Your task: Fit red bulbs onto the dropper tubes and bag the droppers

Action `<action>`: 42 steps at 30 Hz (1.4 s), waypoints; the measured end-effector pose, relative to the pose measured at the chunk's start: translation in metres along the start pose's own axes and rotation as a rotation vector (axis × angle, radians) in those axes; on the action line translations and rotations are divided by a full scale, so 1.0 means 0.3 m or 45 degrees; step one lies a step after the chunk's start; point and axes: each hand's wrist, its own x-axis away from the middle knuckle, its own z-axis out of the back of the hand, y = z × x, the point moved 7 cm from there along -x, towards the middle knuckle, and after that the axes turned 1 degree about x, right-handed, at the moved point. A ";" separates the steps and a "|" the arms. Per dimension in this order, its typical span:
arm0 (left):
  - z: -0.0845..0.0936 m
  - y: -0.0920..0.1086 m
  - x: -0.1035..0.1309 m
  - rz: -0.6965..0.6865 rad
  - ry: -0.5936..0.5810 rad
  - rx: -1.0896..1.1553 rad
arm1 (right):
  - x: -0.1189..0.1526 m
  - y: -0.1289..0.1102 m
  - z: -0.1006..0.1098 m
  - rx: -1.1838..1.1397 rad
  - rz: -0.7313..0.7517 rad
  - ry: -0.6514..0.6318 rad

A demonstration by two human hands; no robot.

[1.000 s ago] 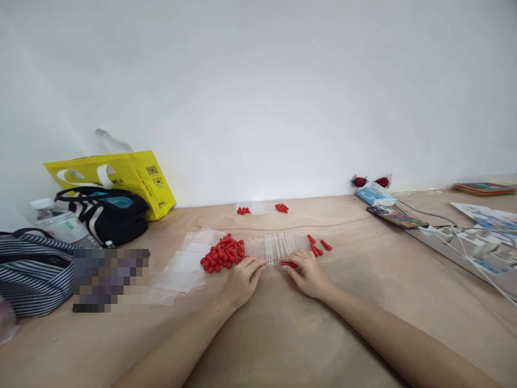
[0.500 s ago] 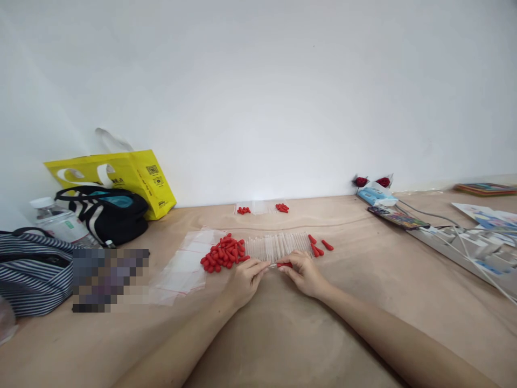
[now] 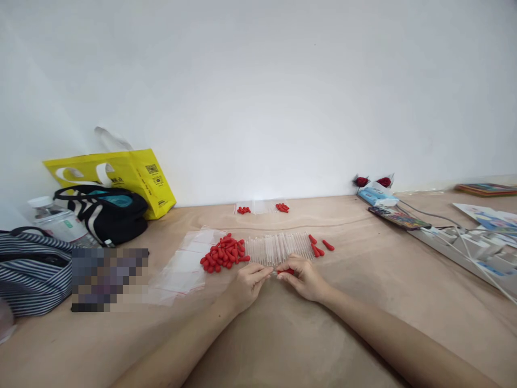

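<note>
My right hand pinches a red rubber dropper bulb between thumb and fingers. Opposite it, my left hand grips a thin clear dropper tube, mostly covered by the fingers. The tube's end meets the bulb or lies close to it; I cannot tell how far in it sits. Just beyond both hands, a row of clear tubes lies side by side. A heap of red bulbs is left of that row, and several bulb-topped pieces lie at its right end.
Clear zip bags lie left of the heap. Another bag with two red clusters rests by the wall. A yellow bag, black bag and striped bag stand left. Tissues and power strips are right.
Both hands have moved slightly toward me, away from the row of tubes. The tube and red bulb between them have come along.
</note>
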 end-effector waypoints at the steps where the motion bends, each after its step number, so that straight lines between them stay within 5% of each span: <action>1: 0.001 0.004 -0.001 -0.017 0.006 -0.008 | -0.001 -0.004 -0.001 0.007 0.008 -0.002; 13: -0.001 0.011 0.002 -0.022 0.040 -0.077 | -0.008 -0.020 -0.018 0.059 -0.026 0.024; 22: 0.021 -0.009 0.007 0.041 0.041 -0.239 | 0.005 0.039 0.009 -0.041 -0.145 0.130; 29: 0.027 0.008 0.021 -0.003 -0.003 -0.278 | 0.021 0.007 -0.007 0.239 0.017 -0.062; 42: 0.022 0.040 0.000 -0.068 0.022 -0.311 | 0.024 -0.054 -0.004 0.117 0.133 -0.007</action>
